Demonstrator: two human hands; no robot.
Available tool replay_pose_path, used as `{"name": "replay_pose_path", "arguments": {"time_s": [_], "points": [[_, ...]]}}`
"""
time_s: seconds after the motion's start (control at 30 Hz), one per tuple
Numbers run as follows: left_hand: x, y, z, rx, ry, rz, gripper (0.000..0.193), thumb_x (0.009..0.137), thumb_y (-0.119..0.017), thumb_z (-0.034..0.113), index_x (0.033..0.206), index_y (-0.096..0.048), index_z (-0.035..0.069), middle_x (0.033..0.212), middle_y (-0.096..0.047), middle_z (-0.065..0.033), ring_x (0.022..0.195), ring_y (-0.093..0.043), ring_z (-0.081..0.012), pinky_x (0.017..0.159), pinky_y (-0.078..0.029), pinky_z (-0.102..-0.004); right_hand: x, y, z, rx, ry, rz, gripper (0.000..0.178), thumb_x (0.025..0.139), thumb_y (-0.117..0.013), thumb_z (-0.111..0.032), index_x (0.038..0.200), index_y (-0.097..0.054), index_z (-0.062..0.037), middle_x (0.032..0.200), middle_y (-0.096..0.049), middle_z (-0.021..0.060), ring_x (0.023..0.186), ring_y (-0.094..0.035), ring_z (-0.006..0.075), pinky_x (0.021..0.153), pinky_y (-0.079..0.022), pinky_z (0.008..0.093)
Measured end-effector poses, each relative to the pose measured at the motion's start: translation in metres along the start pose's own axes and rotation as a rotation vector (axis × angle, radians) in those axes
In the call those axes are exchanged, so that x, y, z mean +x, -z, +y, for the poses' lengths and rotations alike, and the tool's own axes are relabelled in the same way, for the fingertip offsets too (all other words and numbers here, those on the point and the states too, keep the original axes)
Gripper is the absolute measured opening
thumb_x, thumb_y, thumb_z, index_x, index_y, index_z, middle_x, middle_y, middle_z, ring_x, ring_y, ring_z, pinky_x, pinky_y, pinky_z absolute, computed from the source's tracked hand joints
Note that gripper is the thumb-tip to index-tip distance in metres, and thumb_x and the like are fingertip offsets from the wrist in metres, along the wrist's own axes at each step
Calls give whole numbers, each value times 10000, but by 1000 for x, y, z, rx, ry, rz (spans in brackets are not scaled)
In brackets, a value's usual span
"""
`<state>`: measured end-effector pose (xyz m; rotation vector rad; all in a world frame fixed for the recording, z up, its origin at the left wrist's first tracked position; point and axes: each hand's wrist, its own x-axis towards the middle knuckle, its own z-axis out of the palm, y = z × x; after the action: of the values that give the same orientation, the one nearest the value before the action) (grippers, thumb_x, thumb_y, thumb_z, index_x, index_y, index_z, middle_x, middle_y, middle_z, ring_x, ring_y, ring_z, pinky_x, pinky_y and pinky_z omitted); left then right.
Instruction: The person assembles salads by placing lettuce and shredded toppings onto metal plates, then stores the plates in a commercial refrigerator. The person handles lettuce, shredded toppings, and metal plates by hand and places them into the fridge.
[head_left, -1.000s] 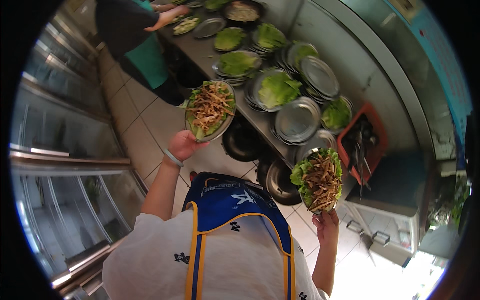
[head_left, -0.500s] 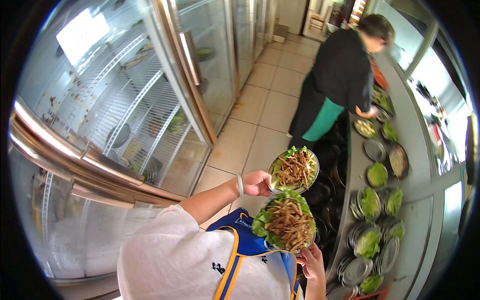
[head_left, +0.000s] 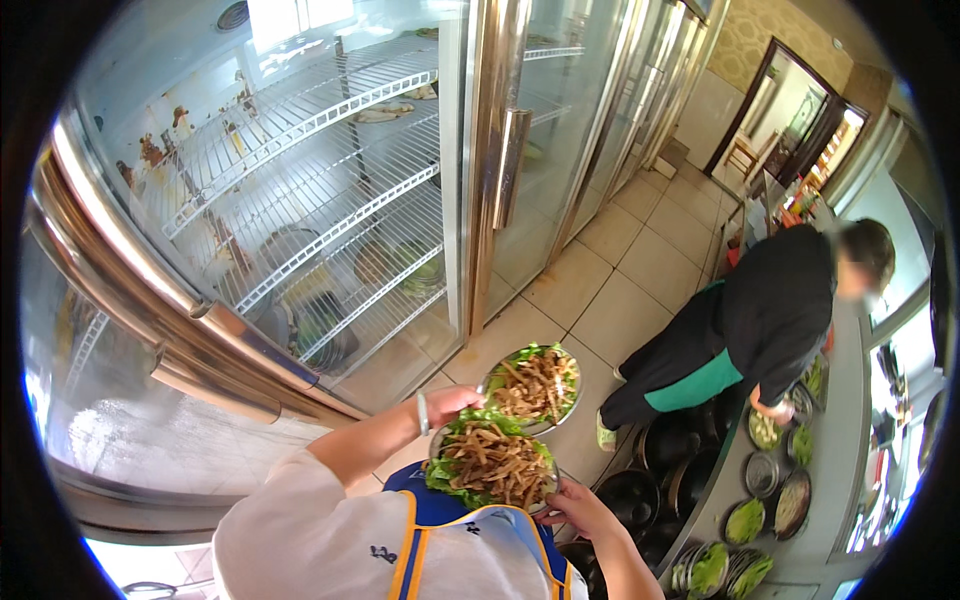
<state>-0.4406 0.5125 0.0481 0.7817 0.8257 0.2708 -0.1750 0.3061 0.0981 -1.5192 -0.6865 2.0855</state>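
The left hand (head_left: 452, 402) grips the left edge of the far plate (head_left: 575, 402), a metal one piled with brown strips (head_left: 535, 385) over green lettuce. The right hand (head_left: 577, 503) grasps the near plate (head_left: 556, 484) by its right-hand edge; it bears a similar heap, with leaves spilling toward the left. Both plates are held in the air before the blue apron (head_left: 431, 503), the near one overlapping the far one in view; whether their rims touch is hard to tell from above.

One second ago the plates were held wide apart, the right one close to the table (head_left: 722, 514). Half a second ago they had already come together, and both hands have kept their grips since. The view has now swung further round, so the glass-doored cabinet with wire shelves (head_left: 340, 235) takes up more of it, and the table has moved to the lower right. Stacked plates with lettuce (head_left: 708, 568) show there at the bottom edge. Beyond, a co-worker in dark clothes (head_left: 775, 305) bends over the table, and dark pans (head_left: 628, 497) sit below its edge.
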Motion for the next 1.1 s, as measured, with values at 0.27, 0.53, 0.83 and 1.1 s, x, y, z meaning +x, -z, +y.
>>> {"name": "replay_pose_path", "arguments": {"time_s": [0.27, 0.53, 0.83, 1.1], "points": [[3, 36, 30, 24, -101, 232, 138, 850, -510, 103, 754, -591, 46, 725, -586, -16, 663, -568, -127, 620, -477, -293, 90, 56, -123, -297, -110, -350, 312, 961, -535, -214, 1224, -494, -51, 961, -626, 73, 883, -658, 157, 777, -569, 301], [11, 17, 35, -538, -266, 312, 406, 850, -462, 46, 1220, -570, -81, 1166, -649, -172, 1011, -657, -246, 900, -532, -368, 159, 100, -248, -692, -221, -720, 397, 988, -521, -325, 1274, -472, -53, 1052, -616, 83, 939, -647, 179, 784, -567, 350], [15, -12, -1, -901, -556, 320, 382, 872, -464, 92, 1168, -583, -119, 1130, -656, -211, 982, -666, -281, 895, -531, -392, 214, 86, -321, -906, -178, -803, 295, 1002, -485, -280, 1179, -464, -45, 969, -576, 82, 837, -634, 177, 695, -568, 327], [-7, -47, 0, -970, -515, 640, 322, 912, -473, 128, 1112, -605, -87, 1054, -675, -190, 897, -682, -257, 802, -564, -362, 237, 57, -311, -1035, -81, -967, 260, 981, -507, -193, 1174, -458, -26, 878, -592, 63, 750, -637, 143, 654, -558, 281]]}}
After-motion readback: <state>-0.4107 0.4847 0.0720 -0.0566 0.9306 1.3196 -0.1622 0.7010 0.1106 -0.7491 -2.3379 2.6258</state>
